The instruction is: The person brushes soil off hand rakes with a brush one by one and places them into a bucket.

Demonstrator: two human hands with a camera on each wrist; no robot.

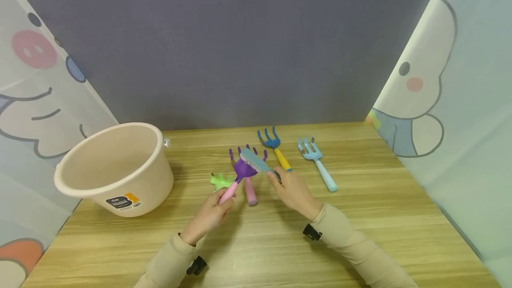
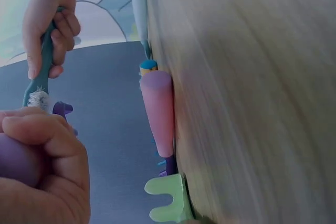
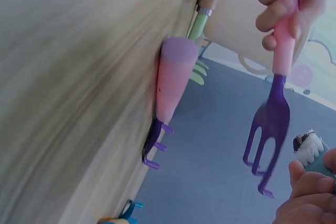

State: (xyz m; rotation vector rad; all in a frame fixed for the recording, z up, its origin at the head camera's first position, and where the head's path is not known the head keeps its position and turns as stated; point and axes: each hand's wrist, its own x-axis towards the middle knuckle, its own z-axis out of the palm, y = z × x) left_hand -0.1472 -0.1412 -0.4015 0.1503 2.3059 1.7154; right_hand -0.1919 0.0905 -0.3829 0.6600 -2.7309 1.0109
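Note:
My left hand grips the pink handle of a purple garden hand rake, tines pointing away. A blue-grey brush with white bristles is gripped by its handle in my right hand. In the head view the brush head overlaps the rake's purple head; whether the bristles touch it I cannot tell. Dark dirt clings to the bristles in the right wrist view. Under the held tools lies another pink-handled purple rake. Beside it is a green hand rake, partly hidden by my left hand.
A large cream bucket stands at the left of the wooden table. Farther back lie a blue rake with a yellow handle and a light-blue rake, both with brown spots on their tines. A dark panel rises behind the table.

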